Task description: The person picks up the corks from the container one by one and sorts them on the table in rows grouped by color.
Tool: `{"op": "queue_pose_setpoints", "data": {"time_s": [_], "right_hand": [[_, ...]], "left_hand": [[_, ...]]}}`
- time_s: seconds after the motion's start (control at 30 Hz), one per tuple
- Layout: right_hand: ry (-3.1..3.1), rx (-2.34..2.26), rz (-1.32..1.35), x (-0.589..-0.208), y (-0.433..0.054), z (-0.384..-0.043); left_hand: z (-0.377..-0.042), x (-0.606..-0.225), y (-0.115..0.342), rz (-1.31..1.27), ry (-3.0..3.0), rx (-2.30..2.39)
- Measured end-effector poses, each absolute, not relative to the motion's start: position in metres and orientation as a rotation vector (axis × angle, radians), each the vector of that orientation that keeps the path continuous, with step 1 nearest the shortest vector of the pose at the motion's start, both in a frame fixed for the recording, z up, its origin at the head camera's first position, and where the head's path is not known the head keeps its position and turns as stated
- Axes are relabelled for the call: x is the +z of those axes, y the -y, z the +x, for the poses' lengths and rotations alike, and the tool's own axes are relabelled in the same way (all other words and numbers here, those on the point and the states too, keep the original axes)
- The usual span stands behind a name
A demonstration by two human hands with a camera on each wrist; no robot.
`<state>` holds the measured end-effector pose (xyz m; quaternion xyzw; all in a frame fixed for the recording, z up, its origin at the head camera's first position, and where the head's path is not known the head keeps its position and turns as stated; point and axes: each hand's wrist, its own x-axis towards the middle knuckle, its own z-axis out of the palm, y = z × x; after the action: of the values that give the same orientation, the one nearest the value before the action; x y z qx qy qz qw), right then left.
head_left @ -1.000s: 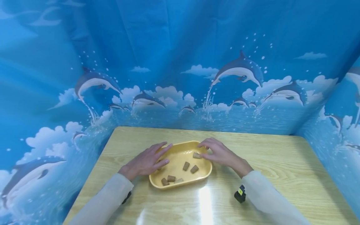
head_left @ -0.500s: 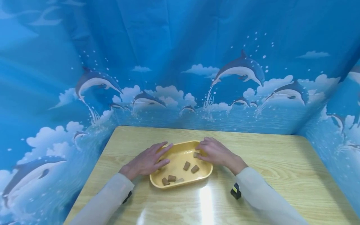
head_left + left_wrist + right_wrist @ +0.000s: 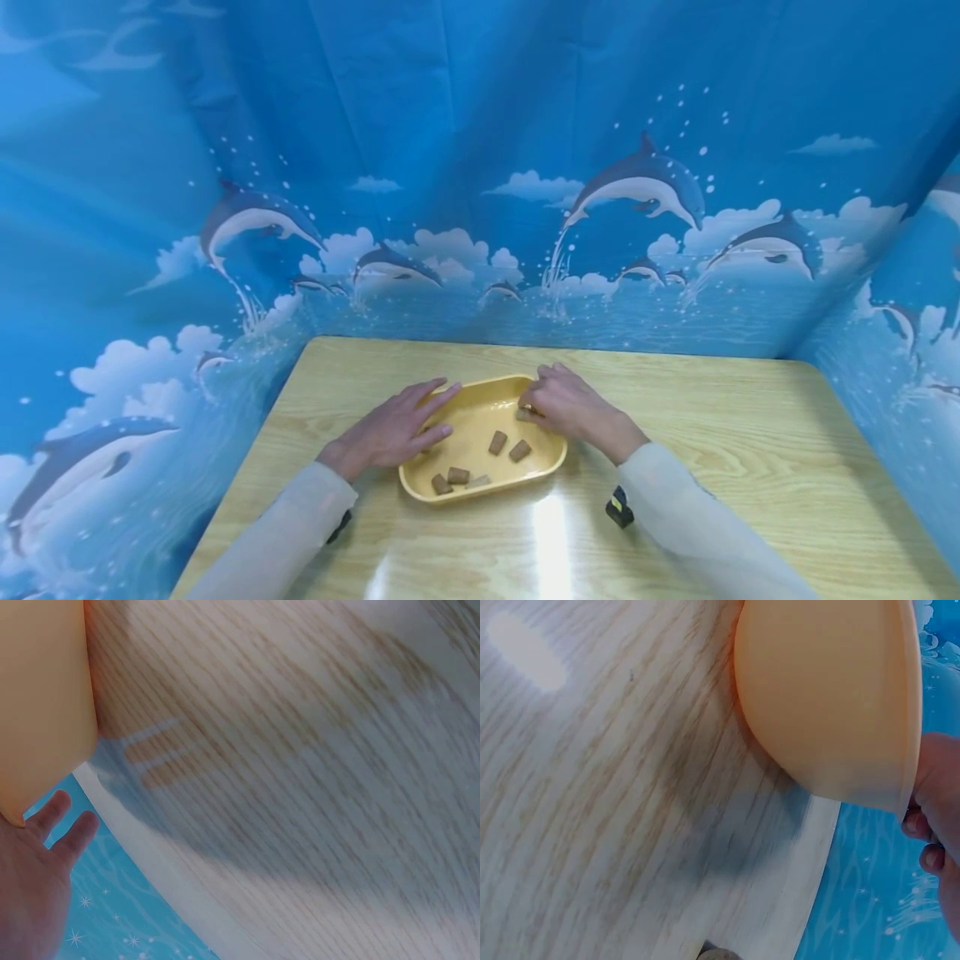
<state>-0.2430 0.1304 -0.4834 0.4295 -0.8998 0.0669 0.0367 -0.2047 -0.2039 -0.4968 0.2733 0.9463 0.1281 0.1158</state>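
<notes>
A yellow oval tray [image 3: 476, 421] lies on the table with several short brown corks in it. My left hand [image 3: 393, 426] rests over its left end, fingers spread and thumb inside the rim. A cork there is partly hidden beneath it. My right hand [image 3: 577, 407] reaches over the right end with curled fingers, and its thumb and fingers appear to pinch a cork [image 3: 524, 413]. In the right wrist view, curled fingers [image 3: 922, 825] show beyond the tray's rim; the pinch is hidden there. Two corks, a middle cork [image 3: 498, 442] and a right cork [image 3: 520, 451], lie nearby.
At the tray's near left wall lie a brown cork [image 3: 458, 476], another [image 3: 441, 484] and a paler one [image 3: 478, 482]. The wood-grain table [image 3: 712, 467] ends at a blue dolphin-print curtain [image 3: 450, 167]. A round brown end [image 3: 718, 954] shows at the right wrist view's lower edge.
My right hand has turned and shifted a little left over the tray, its fingers curling in around the cork at the right end. The left hand and the tray have hardly moved.
</notes>
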Motion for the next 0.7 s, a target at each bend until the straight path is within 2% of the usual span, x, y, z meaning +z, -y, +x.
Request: {"op": "queue_pose_setpoints", "data": {"time_s": [0.7], "right_hand": [[2.723,-0.051,1.335,-0.4862,-0.1207,-0.2384]], "left_hand": [[-0.2046,-0.4977,0.2038,0.798,-2.774,0.379]]}}
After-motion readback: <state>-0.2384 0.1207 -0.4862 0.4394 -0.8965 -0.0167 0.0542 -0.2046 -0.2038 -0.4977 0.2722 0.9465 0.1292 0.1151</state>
